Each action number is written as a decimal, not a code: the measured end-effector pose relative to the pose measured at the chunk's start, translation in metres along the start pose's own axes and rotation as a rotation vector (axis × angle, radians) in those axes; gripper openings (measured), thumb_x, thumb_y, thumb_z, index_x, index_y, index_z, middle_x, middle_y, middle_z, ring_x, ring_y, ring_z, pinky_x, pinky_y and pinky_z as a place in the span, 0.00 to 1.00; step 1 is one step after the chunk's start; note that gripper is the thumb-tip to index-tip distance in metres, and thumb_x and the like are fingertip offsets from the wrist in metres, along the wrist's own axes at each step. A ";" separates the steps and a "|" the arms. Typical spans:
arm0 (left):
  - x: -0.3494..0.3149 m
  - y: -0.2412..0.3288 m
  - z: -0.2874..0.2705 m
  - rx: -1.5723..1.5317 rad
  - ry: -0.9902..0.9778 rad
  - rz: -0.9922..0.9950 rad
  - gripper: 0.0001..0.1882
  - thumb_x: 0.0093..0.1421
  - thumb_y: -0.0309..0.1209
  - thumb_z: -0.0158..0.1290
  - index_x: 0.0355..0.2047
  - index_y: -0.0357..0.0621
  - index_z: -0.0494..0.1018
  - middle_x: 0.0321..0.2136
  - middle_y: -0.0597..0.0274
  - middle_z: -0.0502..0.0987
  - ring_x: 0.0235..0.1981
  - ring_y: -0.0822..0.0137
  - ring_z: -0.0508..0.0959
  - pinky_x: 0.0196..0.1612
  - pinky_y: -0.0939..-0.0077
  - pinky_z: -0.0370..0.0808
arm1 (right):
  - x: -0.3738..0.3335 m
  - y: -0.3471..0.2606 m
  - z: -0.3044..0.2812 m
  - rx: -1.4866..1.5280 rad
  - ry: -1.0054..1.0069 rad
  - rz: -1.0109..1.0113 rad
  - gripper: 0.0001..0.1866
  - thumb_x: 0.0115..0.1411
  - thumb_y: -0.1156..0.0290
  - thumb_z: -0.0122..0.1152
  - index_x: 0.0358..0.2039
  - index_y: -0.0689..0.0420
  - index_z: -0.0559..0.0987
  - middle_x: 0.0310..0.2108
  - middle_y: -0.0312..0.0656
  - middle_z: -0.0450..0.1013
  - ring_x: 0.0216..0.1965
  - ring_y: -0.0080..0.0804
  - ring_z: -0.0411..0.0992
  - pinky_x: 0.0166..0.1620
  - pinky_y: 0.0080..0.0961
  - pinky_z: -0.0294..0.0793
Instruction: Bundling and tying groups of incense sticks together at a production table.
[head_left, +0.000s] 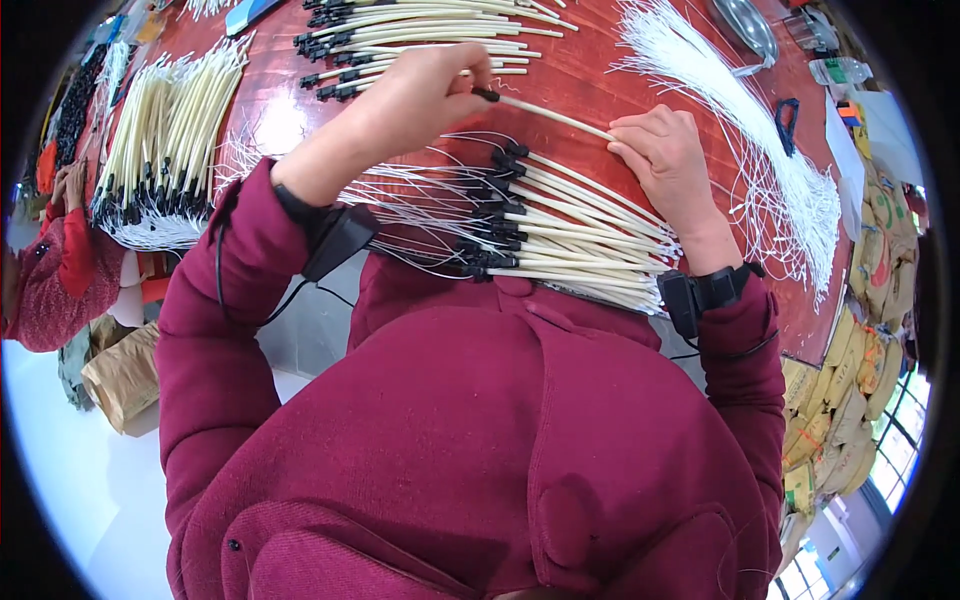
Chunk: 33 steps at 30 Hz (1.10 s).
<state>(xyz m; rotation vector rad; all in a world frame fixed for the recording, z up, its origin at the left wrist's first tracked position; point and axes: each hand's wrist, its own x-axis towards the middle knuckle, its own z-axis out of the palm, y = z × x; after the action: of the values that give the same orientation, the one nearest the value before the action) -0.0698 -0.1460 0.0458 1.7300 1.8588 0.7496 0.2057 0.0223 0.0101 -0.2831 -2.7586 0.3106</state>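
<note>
A thin cream tube (555, 116) with a black end piece stretches between my hands above the red table. My left hand (425, 95) pinches it at the black end, thumb and fingers closed. At the tube's other end, my right hand (665, 160) grips with the fingertips. Just below lies a pile of similar cream tubes (590, 240) with black connectors on their left ends. Thin white wires (420, 205) fan out leftward from those connectors. Beyond my left hand sits another row of cream tubes (450, 35), black ends to the left.
White strands (740, 115) lie bundled on the right side of the red table (560, 75). Near them are a metal bowl (748, 30) and a clear bottle (840, 70). More tubes (175, 110) are stacked at left, beside another person's sleeve (75, 265). Sacks (840, 400) stand at right.
</note>
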 end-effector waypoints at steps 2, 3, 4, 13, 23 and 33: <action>-0.013 -0.007 -0.009 -0.034 -0.072 -0.090 0.11 0.59 0.29 0.59 0.39 0.36 0.73 0.26 0.50 0.79 0.29 0.56 0.81 0.33 0.62 0.74 | -0.004 -0.003 -0.011 0.009 0.008 -0.001 0.07 0.56 0.70 0.68 0.35 0.56 0.84 0.39 0.33 0.81 0.40 0.31 0.72 0.47 0.31 0.64; -0.026 -0.014 -0.018 -0.006 -0.047 -0.107 0.10 0.59 0.29 0.59 0.38 0.36 0.74 0.25 0.51 0.79 0.28 0.59 0.79 0.32 0.65 0.74 | -0.006 -0.006 -0.017 0.023 0.017 -0.010 0.07 0.55 0.71 0.68 0.35 0.56 0.84 0.39 0.33 0.81 0.40 0.31 0.72 0.47 0.31 0.64; -0.038 -0.022 -0.027 0.019 -0.025 -0.117 0.10 0.59 0.30 0.59 0.37 0.36 0.75 0.24 0.53 0.79 0.26 0.61 0.78 0.32 0.67 0.73 | -0.011 -0.010 -0.023 0.031 0.025 -0.014 0.07 0.55 0.71 0.68 0.34 0.56 0.84 0.39 0.33 0.81 0.40 0.31 0.72 0.47 0.31 0.64; -0.179 -0.100 -0.101 0.586 0.235 -0.458 0.08 0.61 0.29 0.55 0.34 0.35 0.77 0.32 0.49 0.76 0.36 0.50 0.78 0.41 0.61 0.73 | -0.065 -0.041 -0.066 0.096 -0.161 0.064 0.09 0.52 0.69 0.69 0.33 0.57 0.84 0.40 0.34 0.81 0.42 0.34 0.71 0.48 0.34 0.64; -0.059 -0.010 -0.050 0.459 0.412 0.049 0.15 0.58 0.31 0.63 0.43 0.38 0.78 0.42 0.52 0.79 0.43 0.47 0.79 0.46 0.61 0.74 | -0.090 -0.018 -0.061 -0.004 -0.020 0.310 0.23 0.58 0.66 0.66 0.53 0.58 0.79 0.56 0.40 0.75 0.52 0.40 0.69 0.56 0.36 0.64; 0.120 0.071 0.118 0.332 -0.200 0.713 0.10 0.63 0.29 0.51 0.43 0.43 0.76 0.41 0.53 0.75 0.39 0.52 0.82 0.41 0.58 0.80 | -0.108 -0.012 -0.043 -0.028 -0.114 0.294 0.22 0.61 0.63 0.63 0.53 0.61 0.79 0.57 0.41 0.74 0.54 0.40 0.68 0.59 0.37 0.62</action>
<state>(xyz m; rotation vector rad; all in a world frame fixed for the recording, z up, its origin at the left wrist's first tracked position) 0.0533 -0.0152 0.0103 2.6247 1.2648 0.4920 0.3180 -0.0068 0.0178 -0.7019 -2.8324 0.3722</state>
